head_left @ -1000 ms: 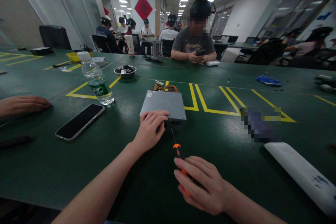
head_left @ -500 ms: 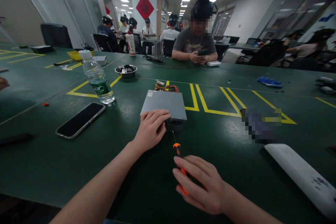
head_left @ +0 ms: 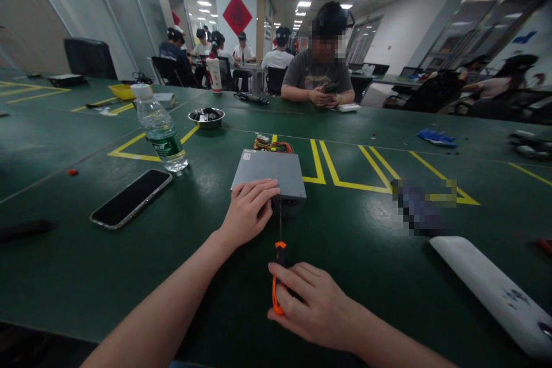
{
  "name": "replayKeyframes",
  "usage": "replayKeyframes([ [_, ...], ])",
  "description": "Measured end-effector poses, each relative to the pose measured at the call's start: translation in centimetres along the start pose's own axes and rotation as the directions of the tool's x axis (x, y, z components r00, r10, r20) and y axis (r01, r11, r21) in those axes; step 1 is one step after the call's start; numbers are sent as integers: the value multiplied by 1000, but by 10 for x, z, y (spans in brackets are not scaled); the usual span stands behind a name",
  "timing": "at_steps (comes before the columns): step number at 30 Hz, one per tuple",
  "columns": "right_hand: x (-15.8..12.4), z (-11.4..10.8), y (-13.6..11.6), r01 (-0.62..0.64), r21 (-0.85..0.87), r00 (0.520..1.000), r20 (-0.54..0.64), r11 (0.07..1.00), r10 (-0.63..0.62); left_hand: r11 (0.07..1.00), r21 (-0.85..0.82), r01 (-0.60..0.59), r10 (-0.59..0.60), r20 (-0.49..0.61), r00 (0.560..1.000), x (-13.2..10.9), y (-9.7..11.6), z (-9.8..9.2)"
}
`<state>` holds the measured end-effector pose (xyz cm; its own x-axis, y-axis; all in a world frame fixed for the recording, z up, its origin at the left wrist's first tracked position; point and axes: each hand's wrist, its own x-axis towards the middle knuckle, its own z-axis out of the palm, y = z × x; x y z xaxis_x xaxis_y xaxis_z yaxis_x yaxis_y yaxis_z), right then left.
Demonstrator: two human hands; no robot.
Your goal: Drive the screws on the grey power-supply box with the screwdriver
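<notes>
A grey computer power supply point(head_left: 269, 170) lies flat on the green table, its bundle of coloured cables point(head_left: 276, 145) at the far side. My left hand point(head_left: 249, 207) grips its near left corner, fingers across the top and thumb down by the near face. In my right hand point(head_left: 308, 302), closed round the handle, is an orange and black screwdriver point(head_left: 280, 253). Its thin shaft points away from me, and the tip reaches the near face of the power supply beside the socket. Whether the tip sits in a screw cannot be made out.
To the left are a smartphone point(head_left: 131, 199) and a water bottle point(head_left: 161, 132). Behind them stands a metal bowl point(head_left: 206, 118) with small parts. At right lie a long white object point(head_left: 487, 287) and a blue glove point(head_left: 436, 138). A person point(head_left: 319, 75) sits opposite, holding a phone.
My right hand has moved left with the screwdriver, bringing its tip up to the near face of the power supply. My left hand stays in place on it.
</notes>
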<state>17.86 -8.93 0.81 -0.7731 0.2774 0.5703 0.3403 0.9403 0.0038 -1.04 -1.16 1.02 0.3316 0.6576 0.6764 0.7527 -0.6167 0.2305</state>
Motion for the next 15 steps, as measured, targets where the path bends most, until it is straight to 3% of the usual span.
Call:
replayKeyframes([
  [3,3,-3,-3,-48,1,986,162,999,47,1000,-7,2,-2,-3,1000,0,0,0],
  [5,3,-4,-5,-52,-12,977,209,999,53,1000,-9,-3,3,2,1000,0,-1,-1],
  [11,-5,8,-3,38,-10,998,-56,999,-39,1000,5,-10,10,8,1000,0,-1,0],
  [13,-6,10,-3,18,-4,997,-73,1000,-18,1000,26,-9,8,11,1000,0,0,0],
  [15,-4,9,-3,-19,5,1000,-16,1000,19,998,54,-9,9,9,1000,0,1,1],
])
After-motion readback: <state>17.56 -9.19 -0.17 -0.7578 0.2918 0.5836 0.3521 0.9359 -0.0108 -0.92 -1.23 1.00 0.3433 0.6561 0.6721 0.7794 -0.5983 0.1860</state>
